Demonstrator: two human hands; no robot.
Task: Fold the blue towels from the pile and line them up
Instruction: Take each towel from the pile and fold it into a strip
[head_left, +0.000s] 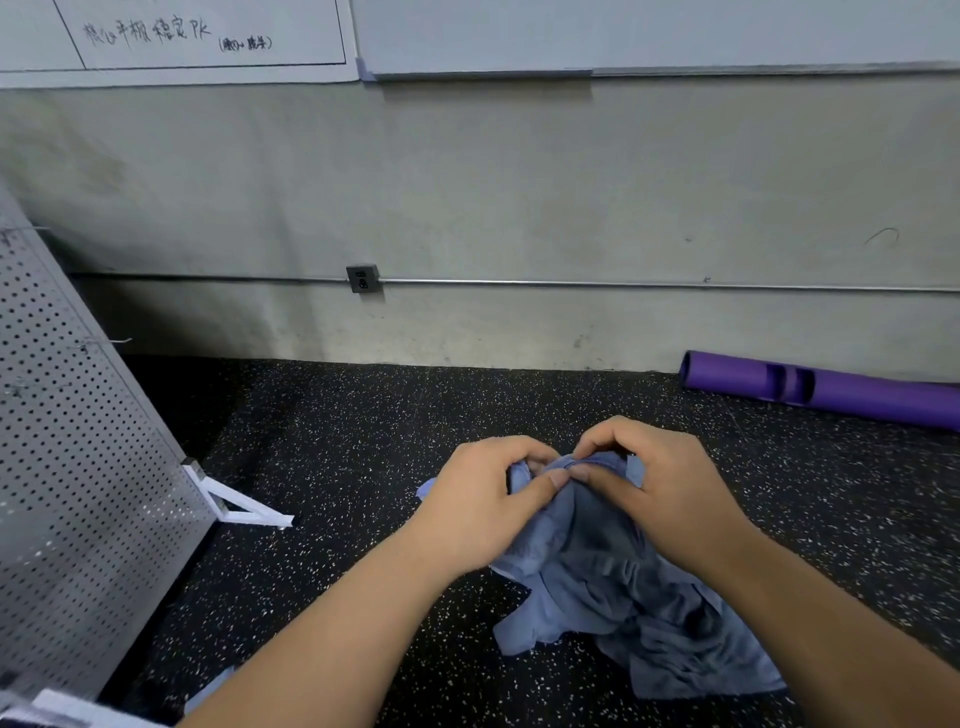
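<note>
Head view: the left hand (480, 506) and right hand (657, 491) each pinch the top edge of a crumpled blue towel (613, 582), lifted above the speckled floor (337, 441). Folding looks barely begun; next, probably spread the edge to find the corners.

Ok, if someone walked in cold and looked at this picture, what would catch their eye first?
First, the left hand and right hand meeting at lower centre, both pinching the bunched top of a crumpled blue towel that trails onto the dark speckled floor. Next, the purple tube lying at the far right, and the perforated metal panel at the left.
</note>
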